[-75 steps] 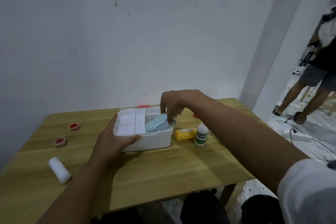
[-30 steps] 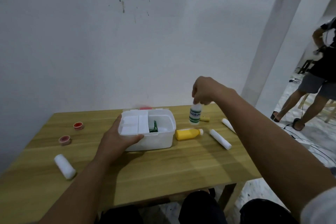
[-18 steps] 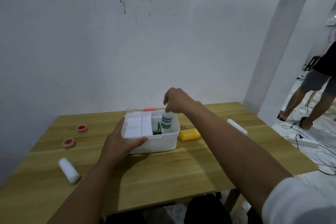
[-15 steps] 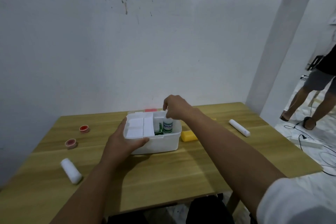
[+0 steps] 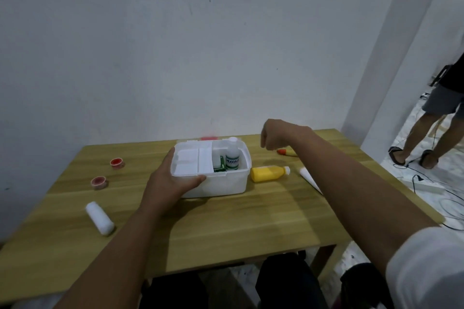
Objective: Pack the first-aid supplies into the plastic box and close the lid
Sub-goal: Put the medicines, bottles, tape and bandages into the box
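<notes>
- The plastic box point(image 5: 226, 183) looks light and stiff with smooth, slippery walls. Judging by that, it is best held by its rim or a corner so it does not slide.
- It is white, rounded and lidless, and sits mid-table toward the far edge. A white tray point(image 5: 190, 162) fills its left half.
- A white bottle point(image 5: 232, 158) with a green label stands upright in the right half, beside a green packet point(image 5: 219, 166).
- The left hand point(image 5: 170, 180) grips the box's near-left corner, thumb over the rim.
- The right hand point(image 5: 275, 137) hovers just right of the box, fingers loosely curled, holding nothing.
- On the wooden table point(image 5: 251, 221), a yellow bottle point(image 5: 268, 173) lies just right of the box.
- A white roll point(image 5: 100, 218) and two red tape rolls point(image 5: 117, 163) lie well to the left.
</notes>
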{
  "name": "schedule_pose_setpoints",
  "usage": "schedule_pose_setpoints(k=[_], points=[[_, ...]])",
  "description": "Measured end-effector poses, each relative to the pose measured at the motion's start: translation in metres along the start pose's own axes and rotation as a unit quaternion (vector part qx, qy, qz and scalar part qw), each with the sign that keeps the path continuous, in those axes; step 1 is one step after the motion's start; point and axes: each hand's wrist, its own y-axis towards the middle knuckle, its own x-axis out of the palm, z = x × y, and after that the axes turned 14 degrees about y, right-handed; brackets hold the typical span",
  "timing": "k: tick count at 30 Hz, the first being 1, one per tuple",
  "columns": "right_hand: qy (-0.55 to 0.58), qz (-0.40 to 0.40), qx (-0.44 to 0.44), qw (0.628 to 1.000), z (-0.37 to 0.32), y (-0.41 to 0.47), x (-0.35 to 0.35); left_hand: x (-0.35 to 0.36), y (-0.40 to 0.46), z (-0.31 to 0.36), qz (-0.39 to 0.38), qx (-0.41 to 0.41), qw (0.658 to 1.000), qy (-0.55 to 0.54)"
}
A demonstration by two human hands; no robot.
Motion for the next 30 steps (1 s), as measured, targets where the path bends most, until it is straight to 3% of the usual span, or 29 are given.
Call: schedule_pose_setpoints(k=[5,11,17,24,30], points=[[-0.121,-0.085,0.042,0.988,0.033,-0.006,0.029,0.000,0.000,0.000,-0.002,0.004,1.000,-0.001],[-0.045,-0.081,0.020,0.995,0.055,-0.017,0.042,-0.001,0.000,0.001,-0.002,-0.002,1.000,-0.005],[0.203,0.005,-0.012,0.979,0.037,-0.034,-0.019,-0.001,0.000,0.002,-0.002,0.001,1.000,0.001],[0.224,0.118,-0.149,0.956,-0.023,-0.052,-0.069,-0.001,0.000,0.001,-0.003,0.008,1.000,0.010],[0.161,0.090,-0.188,0.964,-0.055,-0.039,-0.023,0.000,0.001,-0.001,-0.005,0.007,1.000,0.012]])
